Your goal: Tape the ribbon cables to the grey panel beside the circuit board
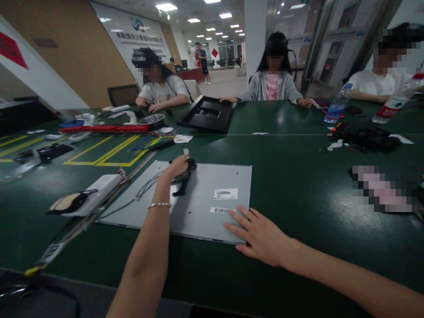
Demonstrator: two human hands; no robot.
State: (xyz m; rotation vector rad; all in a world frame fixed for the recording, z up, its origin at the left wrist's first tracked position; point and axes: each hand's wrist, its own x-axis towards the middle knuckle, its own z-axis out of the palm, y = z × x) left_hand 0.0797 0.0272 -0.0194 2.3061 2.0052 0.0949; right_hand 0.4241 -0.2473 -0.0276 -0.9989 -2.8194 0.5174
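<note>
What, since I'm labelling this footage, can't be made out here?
All in the head view:
Left hand: its fingertips' grip on the black part, hidden by the hand itself.
Upper label: fine print, too small.
Lower label: right end, apparently behind the right hand.
Right forearm: cut off by the right edge.
Pinkish slab: blurred into blocks.

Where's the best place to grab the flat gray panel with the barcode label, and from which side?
Probably the right edge, coming from the right: the gray panel lies flat and looks thin, that edge is straight, and the right hand rests over its near corner. The left side looks worse: a thin cable crosses the panel there.
</note>
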